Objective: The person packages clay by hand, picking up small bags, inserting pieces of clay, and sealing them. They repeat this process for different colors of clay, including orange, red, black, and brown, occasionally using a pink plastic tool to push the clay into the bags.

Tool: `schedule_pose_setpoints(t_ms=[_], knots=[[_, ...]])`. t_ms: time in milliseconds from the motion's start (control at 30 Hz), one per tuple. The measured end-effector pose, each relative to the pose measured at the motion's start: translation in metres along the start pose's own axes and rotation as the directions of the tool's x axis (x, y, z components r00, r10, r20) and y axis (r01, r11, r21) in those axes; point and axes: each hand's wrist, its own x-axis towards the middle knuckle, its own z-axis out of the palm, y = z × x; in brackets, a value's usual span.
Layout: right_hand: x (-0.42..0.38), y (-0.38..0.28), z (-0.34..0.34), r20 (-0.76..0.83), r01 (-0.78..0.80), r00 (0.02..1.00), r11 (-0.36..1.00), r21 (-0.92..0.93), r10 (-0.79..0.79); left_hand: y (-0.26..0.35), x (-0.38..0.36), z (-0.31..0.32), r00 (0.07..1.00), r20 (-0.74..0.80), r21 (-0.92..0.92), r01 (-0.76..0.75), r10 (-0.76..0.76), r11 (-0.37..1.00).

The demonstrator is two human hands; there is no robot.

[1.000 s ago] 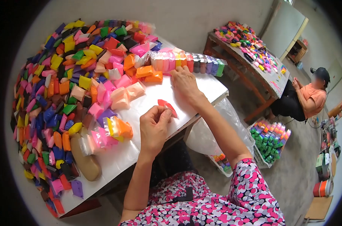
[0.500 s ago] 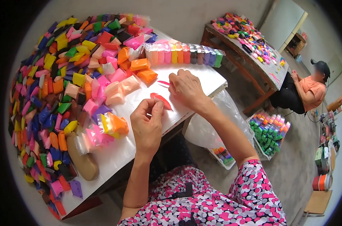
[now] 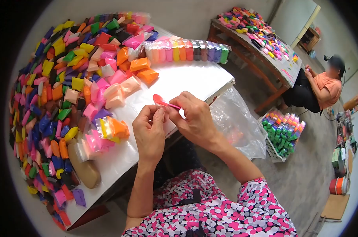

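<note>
I see the left hand [image 3: 148,132] pinching a small red packet [image 3: 158,98] over the white tabletop [image 3: 192,79]; the right hand [image 3: 196,119] grips a thin pink stick [image 3: 175,106] at the packet.

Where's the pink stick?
In the head view's middle, the pink stick is in the right hand, beside the red piece at the left hand.

Holding the left hand [image 3: 149,136] and right hand [image 3: 195,122] close together in front of the torso [image 3: 210,213]. Pinching thumb [image 3: 159,115] against fingers [image 3: 147,112] on both sides, curling the remaining ones in. Pointing the left forearm [image 3: 142,189] nearly straight ahead, slanting the right forearm [image 3: 236,162] inward.
</note>
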Motion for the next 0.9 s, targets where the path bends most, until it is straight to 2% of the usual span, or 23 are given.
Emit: schedule_pose_setpoints(t_ms=[33, 133, 167, 233, 333, 433, 533, 633, 833, 900], knots=[[0.000, 0.001, 0.003, 0.011, 0.016, 1.000, 1.000, 0.018, -0.016, 0.001, -0.002, -0.002, 1.000, 0.001, 0.013, 0.012, -0.013, 1.000], [-0.001, -0.003, 0.008, 0.030, -0.131, 0.991, 0.977, 0.167, 0.128, 0.005, -0.008, -0.005, 0.997, -0.076, 0.228, 0.013, 0.005, 0.974], [-0.002, -0.002, 0.009, 0.069, -0.190, 0.981, 0.958, 0.217, 0.179, 0.001, -0.008, -0.006, 0.978, -0.090, 0.368, -0.141, 0.186, 0.919], [-0.004, 0.001, 0.010, 0.151, -0.308, 0.950, 0.901, 0.307, 0.273, -0.011, -0.005, -0.009, 0.852, -0.026, 0.619, -0.396, 0.522, 0.678], [-0.005, 0.003, 0.008, 0.179, -0.367, 0.930, 0.852, 0.373, 0.322, -0.010, -0.002, -0.008, 0.898, 0.018, 0.317, -0.422, 0.439, 0.850], [-0.004, 0.006, 0.006, 0.198, -0.366, 0.930, 0.825, 0.430, 0.310, -0.009, -0.002, -0.010, 0.956, 0.084, 0.067, -0.288, 0.283, 0.955], [-0.006, 0.008, 0.006, 0.212, -0.373, 0.927, 0.818, 0.437, 0.309, -0.010, -0.004, -0.011, 0.972, 0.153, -0.151, -0.155, 0.178, 0.976], [-0.006, 0.008, 0.009, 0.173, -0.316, 0.948, 0.865, 0.391, 0.268, -0.015, -0.001, -0.014, 0.966, 0.158, -0.077, -0.194, 0.204, 0.978], [-0.011, 0.001, 0.008, 0.087, -0.240, 0.970, 0.934, 0.265, 0.225, -0.015, 0.000, -0.010, 0.976, 0.134, -0.056, -0.168, 0.174, 0.984], [-0.015, -0.002, 0.005, -0.022, -0.057, 0.998, 0.987, 0.150, 0.061, -0.011, 0.000, -0.008, 0.979, 0.123, -0.064, -0.158, 0.165, 0.985]])
